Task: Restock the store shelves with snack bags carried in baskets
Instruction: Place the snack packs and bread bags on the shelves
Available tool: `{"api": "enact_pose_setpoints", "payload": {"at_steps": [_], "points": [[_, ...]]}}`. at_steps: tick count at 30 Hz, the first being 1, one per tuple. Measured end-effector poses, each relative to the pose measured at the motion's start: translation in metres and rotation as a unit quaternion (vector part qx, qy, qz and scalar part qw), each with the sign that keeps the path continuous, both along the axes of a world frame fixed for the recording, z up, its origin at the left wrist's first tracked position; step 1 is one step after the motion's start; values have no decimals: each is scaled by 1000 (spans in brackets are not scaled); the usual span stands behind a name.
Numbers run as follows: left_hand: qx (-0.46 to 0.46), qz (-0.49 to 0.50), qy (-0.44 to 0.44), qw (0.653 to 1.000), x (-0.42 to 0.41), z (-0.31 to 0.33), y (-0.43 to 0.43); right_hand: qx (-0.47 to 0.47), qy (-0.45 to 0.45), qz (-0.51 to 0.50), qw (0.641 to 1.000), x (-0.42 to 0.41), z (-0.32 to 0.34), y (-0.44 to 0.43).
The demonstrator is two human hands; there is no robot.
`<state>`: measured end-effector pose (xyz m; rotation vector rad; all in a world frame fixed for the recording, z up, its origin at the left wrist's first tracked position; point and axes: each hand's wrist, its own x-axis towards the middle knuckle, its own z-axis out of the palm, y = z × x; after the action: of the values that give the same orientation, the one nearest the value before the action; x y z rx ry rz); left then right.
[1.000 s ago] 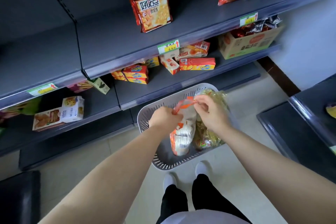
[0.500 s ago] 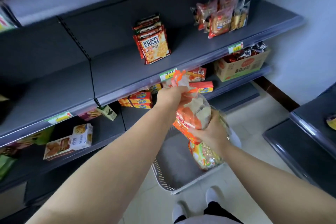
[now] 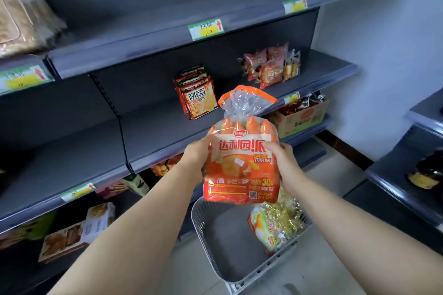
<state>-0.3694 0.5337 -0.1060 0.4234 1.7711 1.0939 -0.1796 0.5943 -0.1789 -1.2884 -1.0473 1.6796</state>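
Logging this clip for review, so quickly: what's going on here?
A person is restocking store shelves. The left hand and right hand grip an orange snack bag by its sides, upright, in front of a grey shelf. Below it, a grey basket on the floor holds a yellow-and-clear bag. The orange snack bag is not yet on any shelf.

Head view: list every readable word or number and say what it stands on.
"达利园!派": orange snack bag, in large red letters.
"30%": same bag, lower right.
"好吃点": front of the pack stack.
Price labels: handwriting too blurred to read.
Cardboard box: print too blurred to read.
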Motion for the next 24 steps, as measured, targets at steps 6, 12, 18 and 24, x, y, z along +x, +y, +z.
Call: {"api": "enact_pose_setpoints", "payload": {"at_steps": [6, 12, 18, 24], "points": [[10, -36, -16, 999, -8, 8, -18, 16, 19, 1, 1000, -6, 22, -13], [44, -33, 6, 998, -6, 3, -33, 46, 5, 25, 999, 4, 37, -22], [75, -14, -16, 997, 16, 20, -27, 57, 15, 39, 998, 17, 58, -13], [99, -10, -14, 995, 51, 39, -14, 66, 24, 20, 997, 50, 73, 2]]}}
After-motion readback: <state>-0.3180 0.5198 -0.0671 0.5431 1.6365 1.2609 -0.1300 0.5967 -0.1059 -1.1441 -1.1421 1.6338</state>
